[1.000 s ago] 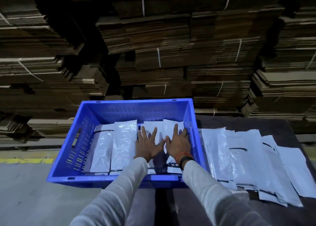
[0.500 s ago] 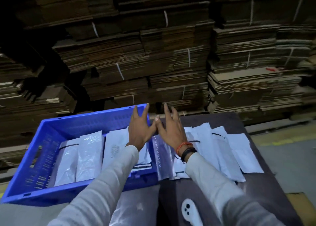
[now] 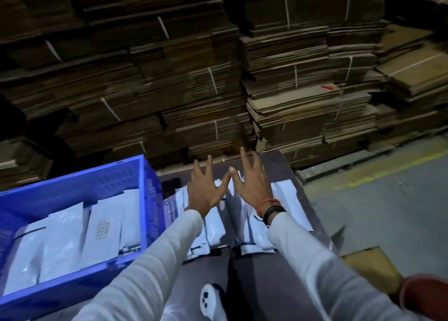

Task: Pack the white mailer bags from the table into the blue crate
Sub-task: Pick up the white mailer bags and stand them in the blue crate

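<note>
The blue crate [image 3: 151, 199] stands at the left, with several white mailer bags [image 3: 60, 243] lying flat inside it. More white mailer bags [image 3: 288, 204] are spread in an overlapping row on the dark table [image 3: 266, 272] to the crate's right. My left hand [image 3: 204, 189] and my right hand [image 3: 251, 183] hover side by side over that row, fingers spread, thumbs almost touching, holding nothing. My right wrist wears an orange thread and a black band. My forearms hide the middle bags.
Tall stacks of strapped flat cardboard [image 3: 218, 90] fill the background right behind the table. Grey floor with a yellow line [image 3: 388, 172] lies to the right. A brown cardboard piece [image 3: 371, 269] and something red [image 3: 424, 294] sit at the lower right.
Both hands have left the crate and swung right to above the bags on the table. The camera has turned right, so the crate now sits at the left edge.
</note>
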`<state>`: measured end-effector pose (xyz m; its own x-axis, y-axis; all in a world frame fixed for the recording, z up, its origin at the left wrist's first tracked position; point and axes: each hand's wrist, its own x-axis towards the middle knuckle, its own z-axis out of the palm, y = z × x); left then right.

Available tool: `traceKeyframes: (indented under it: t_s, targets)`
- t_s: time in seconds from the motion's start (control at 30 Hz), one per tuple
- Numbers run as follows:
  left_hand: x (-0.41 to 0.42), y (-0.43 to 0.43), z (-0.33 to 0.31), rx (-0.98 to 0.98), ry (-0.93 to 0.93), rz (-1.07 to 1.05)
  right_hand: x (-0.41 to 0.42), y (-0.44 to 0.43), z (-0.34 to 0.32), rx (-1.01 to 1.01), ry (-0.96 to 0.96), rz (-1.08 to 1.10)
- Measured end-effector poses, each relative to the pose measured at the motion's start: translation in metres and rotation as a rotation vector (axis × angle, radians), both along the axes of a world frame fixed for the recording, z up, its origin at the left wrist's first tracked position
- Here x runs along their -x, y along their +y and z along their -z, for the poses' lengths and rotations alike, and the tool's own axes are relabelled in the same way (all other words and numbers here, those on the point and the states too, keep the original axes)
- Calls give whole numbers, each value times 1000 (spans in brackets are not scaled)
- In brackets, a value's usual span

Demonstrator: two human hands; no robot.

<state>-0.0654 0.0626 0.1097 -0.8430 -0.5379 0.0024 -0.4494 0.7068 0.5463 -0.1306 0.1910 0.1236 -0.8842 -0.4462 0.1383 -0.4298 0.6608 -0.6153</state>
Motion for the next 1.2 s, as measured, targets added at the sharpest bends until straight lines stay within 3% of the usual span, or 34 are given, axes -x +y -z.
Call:
traceKeyframes:
  t_s: [0.23, 0.43, 0.73, 0.93, 1.2]
  targets:
    - [30, 60, 44, -20, -229, 11, 49, 89, 59, -213, -69, 118]
    - [33, 84, 86, 41, -348, 30, 61, 135, 107, -241, -199, 144]
    - [39, 110, 116, 170, -240, 87, 54, 145, 159, -386, -322, 145]
    - [38, 104, 137, 38, -63, 23, 54, 140, 168, -459, -227, 198]
    - [35, 112, 138, -212, -242, -31, 55, 139, 170, -476, -175, 240]
